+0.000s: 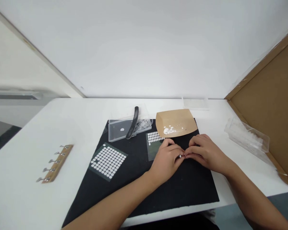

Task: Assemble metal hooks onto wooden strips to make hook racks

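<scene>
Above the black mat (182, 188), my left hand (166, 158) and my right hand (207, 153) meet fingertip to fingertip. A small white round piece (180, 156) shows in the pinch of my left thumb and forefinger. The right fingers are pinched closed against the left ones; what they grip, if anything, is too small to tell. Just behind my left hand lies a clear sheet (154, 149) with rows of white dots, partly covered by the hand. A brown paper tray (175, 116) with loose white bits (169, 130) stands behind both hands.
A fuller sheet of white dots (109, 161) lies left on the mat. Behind it sits a clear plastic box (118, 131) with small clear pieces, a black-handled tool (133, 123) across it. A wooden strip with metal hooks (57, 164) is far left; a clear container (247, 135) stands right.
</scene>
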`<state>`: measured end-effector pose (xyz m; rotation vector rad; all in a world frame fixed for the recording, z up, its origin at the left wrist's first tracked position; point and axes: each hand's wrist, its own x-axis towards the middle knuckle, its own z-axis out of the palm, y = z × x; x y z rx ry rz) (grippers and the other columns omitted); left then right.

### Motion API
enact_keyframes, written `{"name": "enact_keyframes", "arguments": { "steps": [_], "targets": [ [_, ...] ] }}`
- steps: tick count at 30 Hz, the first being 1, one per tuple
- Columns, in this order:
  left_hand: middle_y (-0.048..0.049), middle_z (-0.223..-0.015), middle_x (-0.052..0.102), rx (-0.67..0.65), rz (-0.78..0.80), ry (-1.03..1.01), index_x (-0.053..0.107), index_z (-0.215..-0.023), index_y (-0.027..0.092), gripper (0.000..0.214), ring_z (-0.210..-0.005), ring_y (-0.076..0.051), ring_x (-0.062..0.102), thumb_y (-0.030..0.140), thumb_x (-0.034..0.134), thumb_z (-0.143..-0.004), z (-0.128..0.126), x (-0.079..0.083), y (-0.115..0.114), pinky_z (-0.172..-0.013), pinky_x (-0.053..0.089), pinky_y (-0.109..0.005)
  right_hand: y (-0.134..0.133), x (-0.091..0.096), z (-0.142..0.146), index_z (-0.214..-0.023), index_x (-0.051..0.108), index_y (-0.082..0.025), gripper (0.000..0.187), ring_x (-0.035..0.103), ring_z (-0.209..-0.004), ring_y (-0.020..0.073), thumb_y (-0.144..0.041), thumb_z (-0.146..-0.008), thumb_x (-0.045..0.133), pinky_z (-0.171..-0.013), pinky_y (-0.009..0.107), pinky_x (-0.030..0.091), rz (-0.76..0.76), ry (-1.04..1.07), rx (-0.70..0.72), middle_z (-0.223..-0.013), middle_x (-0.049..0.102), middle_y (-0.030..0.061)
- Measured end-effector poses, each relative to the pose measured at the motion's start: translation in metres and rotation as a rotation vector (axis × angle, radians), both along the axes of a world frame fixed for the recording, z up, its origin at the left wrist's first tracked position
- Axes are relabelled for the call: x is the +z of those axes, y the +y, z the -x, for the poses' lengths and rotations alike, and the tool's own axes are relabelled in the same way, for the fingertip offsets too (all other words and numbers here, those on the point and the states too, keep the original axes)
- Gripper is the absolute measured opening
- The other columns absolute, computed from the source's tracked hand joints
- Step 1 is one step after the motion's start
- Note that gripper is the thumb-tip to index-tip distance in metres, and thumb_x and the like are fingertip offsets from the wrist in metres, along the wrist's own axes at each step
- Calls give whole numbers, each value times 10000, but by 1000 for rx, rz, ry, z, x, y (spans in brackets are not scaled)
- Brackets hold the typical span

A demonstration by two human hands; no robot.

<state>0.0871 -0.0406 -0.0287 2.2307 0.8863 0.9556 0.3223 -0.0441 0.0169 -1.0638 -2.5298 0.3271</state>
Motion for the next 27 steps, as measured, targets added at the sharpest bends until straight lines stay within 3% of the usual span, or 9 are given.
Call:
{"name": "enact_keyframes", "arguments": {
  "steps": [6,9,12,14,17,21,27],
  "targets": [
    [-53,-972,800,37,-45,46,758,-948,201,29,-995,-258,614,181,771,-964,1,3,0,-986,503,-466,-4,5,3,-1111,768,-267,148,558,-918,202,-315,-1100,628,-889,381,412,3,-69,-10,-1010,631,47],
    [-62,-987,784,37,-94,48,750,-1008,203,130,-1027,-264,643,263,833,-928,8,14,5,-1023,492,-478,-6,6,4,-1119,765,-273,150,552,-911,199,-294,-1100,618,-881,377,410,-18,-87,-4,-1013,624,48],
    [-86,-1023,764,-45,-148,65,758,-1070,203,206,-1060,-269,638,336,832,-930,32,33,17,-1005,515,-439,-6,7,5,-1105,762,-272,156,551,-908,197,-276,-1102,607,-876,375,408,-16,-97,-7,-1004,621,45],
    [-80,-1012,750,-126,-158,133,762,-1033,206,108,-1039,-250,639,302,760,-984,56,47,29,-954,526,-388,-6,7,5,-1110,759,-266,169,553,-915,199,-269,-1108,589,-876,377,410,-9,-98,-3,-1011,623,49],
    [-54,-946,732,-109,-108,288,763,-997,210,118,-938,-226,658,315,711,-1005,94,59,50,-856,523,-341,-5,6,5,-1114,754,-258,168,556,-924,204,-276,-1106,588,-880,387,417,-1,-88,12,-1019,625,56],
    [-57,-955,733,-49,50,611,785,-966,211,170,-866,-242,679,374,789,-915,126,53,69,-715,495,-316,-5,4,4,-1111,747,-254,162,563,-920,210,-275,-1100,586,-877,398,428,13,-78,18,-1019,626,61],
    [-75,-1111,757,-43,48,619,832,-1004,232,126,-1060,-275,699,331,766,-964,131,37,75,-861,538,-346,-5,3,4,-1100,723,-247,156,566,-919,217,-279,-1104,570,-868,408,439,19,-71,26,-1028,625,67]
  ]
}}
